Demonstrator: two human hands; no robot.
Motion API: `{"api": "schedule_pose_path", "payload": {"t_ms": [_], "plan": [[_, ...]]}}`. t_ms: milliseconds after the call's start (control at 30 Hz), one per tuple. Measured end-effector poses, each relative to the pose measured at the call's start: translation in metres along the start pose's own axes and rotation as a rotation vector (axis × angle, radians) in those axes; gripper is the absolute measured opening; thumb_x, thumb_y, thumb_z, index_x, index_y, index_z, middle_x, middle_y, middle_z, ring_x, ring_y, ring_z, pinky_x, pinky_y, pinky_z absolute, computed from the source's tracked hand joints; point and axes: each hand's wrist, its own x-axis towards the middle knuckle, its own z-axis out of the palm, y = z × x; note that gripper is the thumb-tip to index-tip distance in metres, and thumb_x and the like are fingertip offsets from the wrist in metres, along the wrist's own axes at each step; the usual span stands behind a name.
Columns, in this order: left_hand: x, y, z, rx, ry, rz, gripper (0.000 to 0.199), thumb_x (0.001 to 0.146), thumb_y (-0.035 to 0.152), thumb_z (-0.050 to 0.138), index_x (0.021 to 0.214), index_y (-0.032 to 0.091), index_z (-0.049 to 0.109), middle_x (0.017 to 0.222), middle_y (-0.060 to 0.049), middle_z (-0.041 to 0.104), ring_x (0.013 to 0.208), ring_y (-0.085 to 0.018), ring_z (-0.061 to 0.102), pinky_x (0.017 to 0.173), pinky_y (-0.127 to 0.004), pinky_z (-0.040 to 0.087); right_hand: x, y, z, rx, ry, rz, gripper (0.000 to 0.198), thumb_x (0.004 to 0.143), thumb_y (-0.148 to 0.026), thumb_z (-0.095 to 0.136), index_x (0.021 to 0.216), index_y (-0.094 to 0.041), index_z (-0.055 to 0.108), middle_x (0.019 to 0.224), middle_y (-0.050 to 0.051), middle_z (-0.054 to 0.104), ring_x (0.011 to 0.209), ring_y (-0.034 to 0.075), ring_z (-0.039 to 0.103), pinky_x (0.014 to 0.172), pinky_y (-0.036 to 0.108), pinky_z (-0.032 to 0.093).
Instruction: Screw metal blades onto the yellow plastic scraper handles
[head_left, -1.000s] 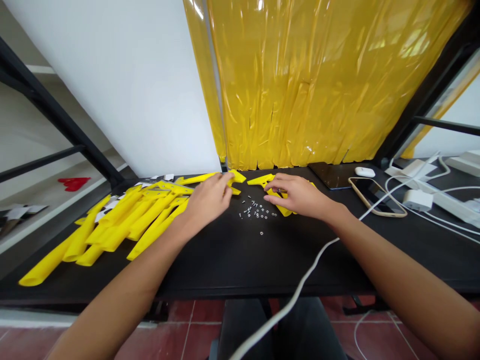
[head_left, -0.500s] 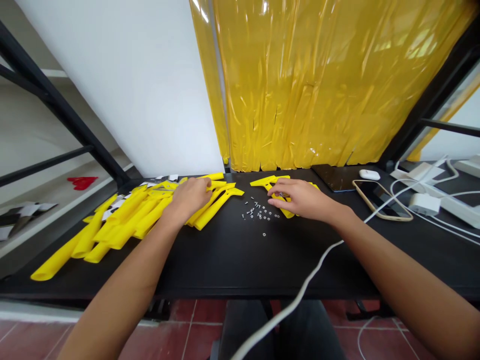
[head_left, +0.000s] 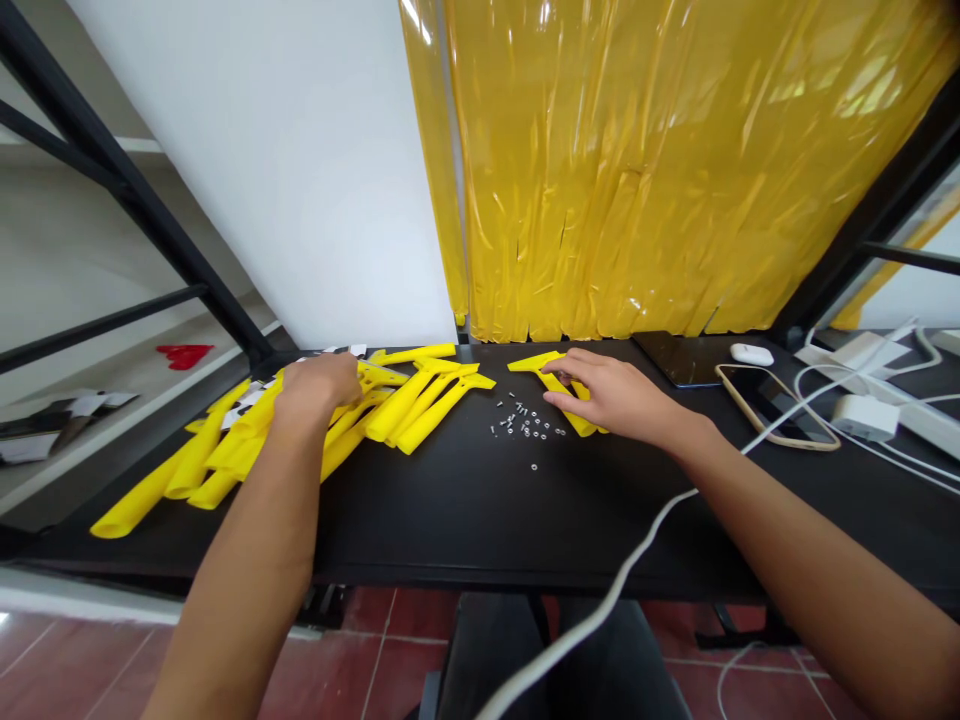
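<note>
My left hand (head_left: 319,388) is over the pile of yellow plastic handle-shaped parts (head_left: 251,440), its fingers bent down out of sight. A grey, metal-looking strip (head_left: 384,374) lies on the parts just right of it. My right hand (head_left: 607,392) has curled fingers above another yellow part (head_left: 534,363). A small dark metallic bit shows by those fingertips, too small to name. Between the hands, small loose screws and nuts (head_left: 526,422) are scattered on the black table (head_left: 450,510). Three yellow parts (head_left: 431,410) fan out left of them.
A white cable (head_left: 637,555) crosses in front of my right forearm. At the right are a phone (head_left: 776,405), a white earbud case (head_left: 751,354), a dark flat tablet-like device (head_left: 675,358) and a charger (head_left: 866,415). Behind the table hangs a yellow plastic curtain (head_left: 585,200).
My left hand has moved left, away from the fanned yellow parts and over the pile. My right hand has stayed at its yellow part. The view has shifted slightly.
</note>
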Motion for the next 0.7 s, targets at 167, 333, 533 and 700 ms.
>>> {"api": "schedule_pose_path", "payload": {"t_ms": [167, 333, 533, 700], "plan": [[-0.003, 0.001, 0.0, -0.032, 0.066, 0.016, 0.058, 0.075, 0.026, 0.067, 0.133, 0.017, 0.066, 0.133, -0.022, 0.066, 0.116, -0.041, 0.065, 0.087, -0.046, 0.053, 0.001, 0.0, -0.001, 0.042, 0.015, -0.003, 0.034, 0.098, -0.044, 0.056, 0.125, -0.024, 0.063, 0.106, 0.007, 0.07, 0.089, 0.023, 0.067, 0.078, 0.034, 0.049], [-0.013, 0.002, -0.004, -0.038, 0.063, 0.055, 0.059, 0.078, 0.02, 0.059, 0.138, 0.017, 0.062, 0.134, -0.022, 0.066, 0.118, -0.041, 0.064, 0.089, -0.048, 0.053, 0.002, 0.0, -0.001, 0.058, 0.013, 0.011, 0.035, 0.099, -0.043, 0.055, 0.126, -0.022, 0.063, 0.11, 0.008, 0.072, 0.095, 0.024, 0.067, 0.079, 0.035, 0.048], [-0.03, 0.008, -0.012, -0.003, 0.106, 0.051, 0.052, 0.088, 0.019, 0.046, 0.139, 0.011, 0.056, 0.142, -0.027, 0.055, 0.129, -0.043, 0.053, 0.093, -0.051, 0.05, 0.001, 0.0, 0.0, 0.032, -0.001, 0.002, 0.035, 0.099, -0.045, 0.053, 0.124, -0.023, 0.063, 0.114, 0.008, 0.072, 0.098, 0.025, 0.068, 0.078, 0.035, 0.048], [-0.049, 0.02, -0.02, -0.076, 0.305, -0.027, 0.043, 0.092, 0.018, 0.041, 0.128, 0.005, 0.06, 0.129, -0.033, 0.055, 0.124, -0.048, 0.049, 0.087, -0.054, 0.051, 0.003, 0.003, 0.003, 0.103, 0.029, -0.004, 0.037, 0.102, -0.042, 0.049, 0.13, -0.02, 0.061, 0.115, 0.011, 0.072, 0.1, 0.026, 0.068, 0.086, 0.04, 0.052]]}}
